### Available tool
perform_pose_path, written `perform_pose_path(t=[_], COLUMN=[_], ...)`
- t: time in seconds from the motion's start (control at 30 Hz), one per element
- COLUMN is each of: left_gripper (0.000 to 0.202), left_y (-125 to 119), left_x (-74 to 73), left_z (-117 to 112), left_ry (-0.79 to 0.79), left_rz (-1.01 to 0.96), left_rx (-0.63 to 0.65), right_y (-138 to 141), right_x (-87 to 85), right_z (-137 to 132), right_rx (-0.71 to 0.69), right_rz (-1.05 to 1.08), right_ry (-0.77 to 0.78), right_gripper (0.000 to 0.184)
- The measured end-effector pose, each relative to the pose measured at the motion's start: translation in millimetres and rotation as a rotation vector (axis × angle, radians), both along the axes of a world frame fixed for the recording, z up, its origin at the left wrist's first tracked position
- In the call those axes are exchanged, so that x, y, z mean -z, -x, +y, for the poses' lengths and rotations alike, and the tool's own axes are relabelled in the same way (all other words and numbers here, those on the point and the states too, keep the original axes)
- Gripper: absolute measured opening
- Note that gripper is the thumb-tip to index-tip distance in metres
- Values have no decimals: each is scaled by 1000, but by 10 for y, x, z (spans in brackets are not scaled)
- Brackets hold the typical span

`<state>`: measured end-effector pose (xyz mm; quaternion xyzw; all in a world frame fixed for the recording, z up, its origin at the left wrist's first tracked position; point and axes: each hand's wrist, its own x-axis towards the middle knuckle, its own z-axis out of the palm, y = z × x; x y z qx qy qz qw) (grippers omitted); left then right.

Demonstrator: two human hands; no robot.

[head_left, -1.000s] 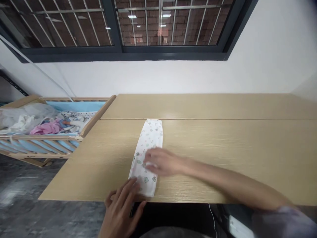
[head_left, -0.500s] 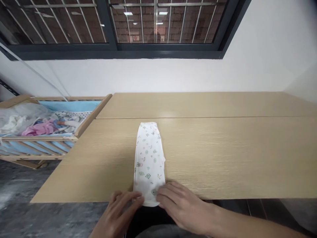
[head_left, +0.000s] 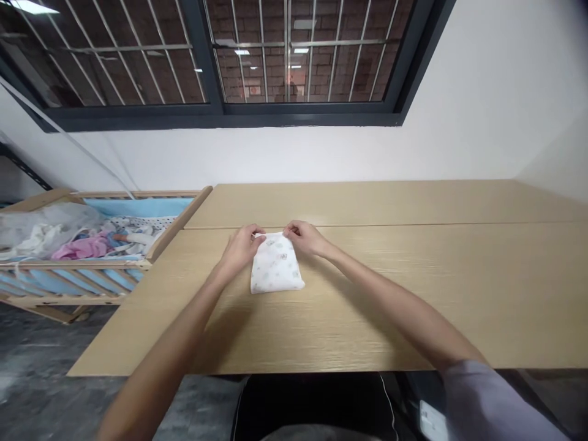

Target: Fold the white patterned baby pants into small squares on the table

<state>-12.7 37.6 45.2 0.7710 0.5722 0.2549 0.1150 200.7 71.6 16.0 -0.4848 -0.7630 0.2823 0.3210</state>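
Cloth (head_left: 277,267), white with a small scattered print, lies on the pale wooden tabletop (head_left: 413,275), left of its middle, with its narrower end on the far side and its wider edge toward the near side. The left hand (head_left: 243,248) has its thumb and fingers drawn together on the cloth's far left corner, and the right hand (head_left: 307,237) pinches the far right corner in the same way. At the left, beside the tabletop, stands a wooden crib (head_left: 92,264) with a blue lining (head_left: 142,206) and a heap of fabrics (head_left: 85,246) inside.
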Motion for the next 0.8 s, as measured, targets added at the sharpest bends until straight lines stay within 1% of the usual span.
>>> perform_pose_path(t=[0.07,0.1,0.17,0.2,0.27,0.33,0.37,0.4,0.43,0.5,0.53,0.6,0.63,0.7,0.8], left_gripper=[21,21,22,24,31,36,38,40,42,47,49,53,55,59,62], left_y=[-76,-114,-178,-203,-240,-267,-280,-296,-314,-358,-382,-425,-441,-452,-420], left_x=[114,167,243,263,279,293,311,341,384,500,566,686,732,790,804], left_z=[262,349,415,390,215,-99,-287,-481,-666,-969,-1074,-1191,-1212,-1213,-1185], left_ry=[35,39,42,31,-13,-59,-75,-86,-97,-105,-97,-51,-24,19,44], left_rz=[50,70,117,141,190,235,268,308,371,475,517,568,585,600,583], left_rx=[-34,-48,-79,-94,-113,-108,-98,-84,-74,-62,-60,-61,-65,-79,-77], right_y=[58,80,105,108,98,88,92,107,135,227,286,401,445,486,442], right_x=[152,215,308,334,345,307,280,254,236,248,283,404,480,623,739], right_z=[268,357,458,476,460,381,322,251,174,17,-50,-133,-140,-82,147], right_rx=[54,69,74,72,79,82,52,-8,-104,-362,-485,-656,-699,-707,-627], right_rz=[-69,-94,-130,-148,-172,-189,-206,-230,-261,-331,-358,-401,-418,-446,-486], right_ry=[17,21,27,27,13,-66,-133,-207,-276,-357,-358,-324,-299,-248,-209], right_gripper=[17,17,16,16,17,24,29,35,40,49,51,56,57,59,62])
